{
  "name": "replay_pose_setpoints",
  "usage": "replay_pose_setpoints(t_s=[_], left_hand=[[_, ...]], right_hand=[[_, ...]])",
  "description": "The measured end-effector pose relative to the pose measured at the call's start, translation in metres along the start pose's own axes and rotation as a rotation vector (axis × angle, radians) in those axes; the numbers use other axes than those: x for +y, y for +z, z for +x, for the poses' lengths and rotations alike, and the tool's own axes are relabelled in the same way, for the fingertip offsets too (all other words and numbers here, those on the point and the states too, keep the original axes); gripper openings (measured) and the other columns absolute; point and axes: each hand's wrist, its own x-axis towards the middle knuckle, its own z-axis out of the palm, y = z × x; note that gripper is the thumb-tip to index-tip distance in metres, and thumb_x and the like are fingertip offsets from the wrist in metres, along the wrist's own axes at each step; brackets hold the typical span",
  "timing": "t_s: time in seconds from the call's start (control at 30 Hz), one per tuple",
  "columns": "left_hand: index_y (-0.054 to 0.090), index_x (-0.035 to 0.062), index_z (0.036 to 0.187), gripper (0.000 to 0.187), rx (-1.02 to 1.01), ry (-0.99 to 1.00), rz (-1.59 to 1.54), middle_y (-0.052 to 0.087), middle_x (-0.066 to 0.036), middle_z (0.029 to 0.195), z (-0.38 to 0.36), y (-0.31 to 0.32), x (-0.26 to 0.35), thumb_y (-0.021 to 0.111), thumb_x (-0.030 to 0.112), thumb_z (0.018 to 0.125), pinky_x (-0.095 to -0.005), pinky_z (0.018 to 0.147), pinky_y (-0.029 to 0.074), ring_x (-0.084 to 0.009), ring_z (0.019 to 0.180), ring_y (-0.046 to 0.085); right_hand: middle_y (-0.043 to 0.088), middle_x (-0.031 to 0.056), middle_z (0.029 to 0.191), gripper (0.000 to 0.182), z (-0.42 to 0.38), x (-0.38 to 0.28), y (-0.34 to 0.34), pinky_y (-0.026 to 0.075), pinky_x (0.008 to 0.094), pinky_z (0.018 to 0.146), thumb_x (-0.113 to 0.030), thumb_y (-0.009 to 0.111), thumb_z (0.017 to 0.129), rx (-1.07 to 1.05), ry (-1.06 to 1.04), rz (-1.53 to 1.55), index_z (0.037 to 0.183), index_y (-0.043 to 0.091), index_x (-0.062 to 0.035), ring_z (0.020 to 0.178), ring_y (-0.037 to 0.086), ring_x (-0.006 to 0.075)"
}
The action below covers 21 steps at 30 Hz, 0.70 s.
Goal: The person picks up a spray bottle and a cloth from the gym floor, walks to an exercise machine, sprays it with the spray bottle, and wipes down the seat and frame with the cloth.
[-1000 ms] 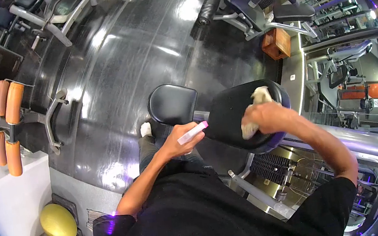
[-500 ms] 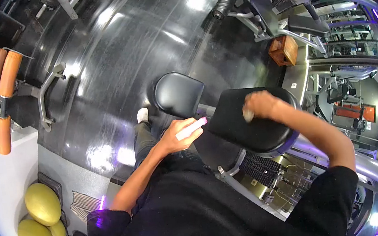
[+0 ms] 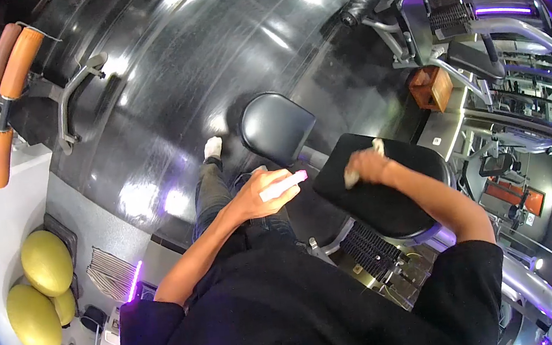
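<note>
My left hand (image 3: 261, 193) is wrapped round a white bottle with a pink end (image 3: 282, 186), held in front of my body. On the right, my right hand (image 3: 368, 167) is closed on a pale cloth (image 3: 351, 177) against the larger black pad (image 3: 389, 193) of a machine. Part of the cloth sticks out past the fingers, and the hand is somewhat blurred. A smaller black seat pad (image 3: 276, 127) lies just ahead of my left hand.
Orange foam rollers (image 3: 21, 62) on a frame stand at upper left. Yellow-green balls (image 3: 35, 319) rest at lower left. A wooden box (image 3: 431, 89) sits by the machines at right. Black weight plates (image 3: 370, 250) are below the larger pad.
My right hand has moved left across the larger pad with the cloth. The view has shifted, and the pads now appear slightly farther right. My left hand keeps its hold on the bottle.
</note>
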Motion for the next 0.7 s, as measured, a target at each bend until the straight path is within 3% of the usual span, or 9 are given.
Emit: replay_pose_setpoints(t_s=[0.07, 0.1, 0.2, 0.33, 0.43, 0.5, 0.53, 0.6, 0.7], left_hand=[[0.061, 0.0006, 0.112, 0.029, -0.082, -0.040, -0.009, 0.052, -0.011, 0.069, -0.002, 0.001, -0.003, 0.065, 0.007, 0.084, -0.0361, 0.050, 0.042, -0.0255, 0.053, 0.052], [0.061, 0.0006, 0.112, 0.029, -0.090, -0.041, -0.013, 0.052, -0.011, 0.069, -0.004, 0.002, -0.001, 0.065, 0.007, 0.084, -0.0361, 0.050, 0.042, -0.0255, 0.053, 0.052], [0.061, 0.0018, 0.112, 0.028, -0.098, -0.115, -0.081, 0.054, -0.011, 0.071, -0.001, 0.000, -0.001, 0.065, 0.008, 0.085, -0.0362, 0.051, 0.042, -0.0265, 0.054, 0.053], [0.060, 0.0042, 0.117, 0.035, -0.067, -0.094, -0.129, 0.056, -0.010, 0.072, -0.004, -0.003, 0.002, 0.065, 0.007, 0.083, -0.0347, 0.047, 0.040, -0.0243, 0.051, 0.053], [0.061, 0.0044, 0.113, 0.032, -0.140, -0.221, -0.142, 0.056, -0.010, 0.072, -0.009, -0.008, 0.001, 0.067, 0.008, 0.082, -0.0359, 0.049, 0.042, -0.0256, 0.053, 0.055], [0.062, 0.0039, 0.109, 0.026, -0.150, -0.226, -0.145, 0.058, -0.011, 0.073, -0.010, -0.009, 0.000, 0.066, 0.010, 0.084, -0.0360, 0.051, 0.043, -0.0266, 0.056, 0.057], [0.063, 0.0034, 0.104, 0.022, -0.157, -0.225, -0.147, 0.059, -0.012, 0.074, -0.007, -0.011, 0.001, 0.066, 0.013, 0.085, -0.0361, 0.053, 0.045, -0.0275, 0.058, 0.059], [0.063, 0.0036, 0.104, 0.022, -0.190, -0.254, -0.134, 0.060, -0.012, 0.075, -0.003, -0.016, 0.005, 0.066, 0.014, 0.085, -0.0359, 0.055, 0.046, -0.0281, 0.061, 0.060], [0.064, 0.0041, 0.099, 0.018, -0.242, -0.379, -0.182, 0.064, -0.013, 0.078, -0.002, -0.021, 0.010, 0.066, 0.016, 0.085, -0.0359, 0.059, 0.049, -0.0299, 0.068, 0.064]], right_hand=[[0.065, 0.0083, 0.104, 0.023, 0.028, 0.023, 0.006, 0.050, 0.0456, 0.086, -0.023, 0.053, 0.091, 0.035, 0.339, 0.095, 0.108, 0.068, -0.0233, 0.100, 0.065, 0.0281], [0.065, 0.0083, 0.105, 0.023, 0.031, 0.023, 0.007, 0.042, 0.0548, 0.095, -0.026, 0.053, 0.091, 0.202, 0.342, -0.157, 0.109, 0.067, -0.0235, 0.103, 0.063, 0.0312], [0.063, 0.0088, 0.114, 0.026, 0.075, 0.007, 0.045, 0.033, 0.0605, 0.101, -0.026, 0.054, 0.090, 0.162, 0.500, -0.021, 0.114, 0.065, -0.0226, 0.108, 0.060, 0.0336], [0.062, 0.0040, 0.120, 0.036, 0.097, -0.058, 0.076, 0.039, 0.0580, 0.097, -0.022, 0.054, 0.089, -0.208, -0.020, 0.279, 0.123, 0.060, -0.0312, 0.112, 0.059, 0.0263], [0.065, 0.0026, 0.115, 0.036, 0.086, -0.032, 0.070, 0.046, 0.0519, 0.092, -0.025, 0.056, 0.087, -0.025, -0.159, 0.345, 0.121, 0.060, -0.0354, 0.110, 0.061, 0.0243], [0.065, 0.0072, 0.111, 0.026, 0.073, -0.007, 0.021, 0.055, 0.0394, 0.077, -0.018, 0.057, 0.082, -0.054, 0.221, 0.198, 0.107, 0.067, -0.0216, 0.095, 0.067, 0.0281], [0.066, 0.0059, 0.107, 0.024, 0.078, 0.012, 0.023, 0.057, 0.0360, 0.073, -0.021, 0.052, 0.088, 0.116, 0.163, 0.105, 0.104, 0.068, -0.0140, 0.088, 0.069, 0.0273], [0.063, 0.0091, 0.111, 0.027, 0.103, 0.025, 0.042, 0.051, 0.0414, 0.089, -0.024, 0.048, 0.091, 0.071, 0.347, 0.139, 0.107, 0.066, -0.0121, 0.103, 0.064, 0.0282], [0.044, 0.0109, 0.138, 0.035, 0.141, 0.038, 0.073, 0.017, 0.0654, 0.108, -0.030, 0.040, 0.097, 0.072, 0.655, -0.111, 0.124, 0.060, -0.0204, 0.133, 0.034, 0.0404]])
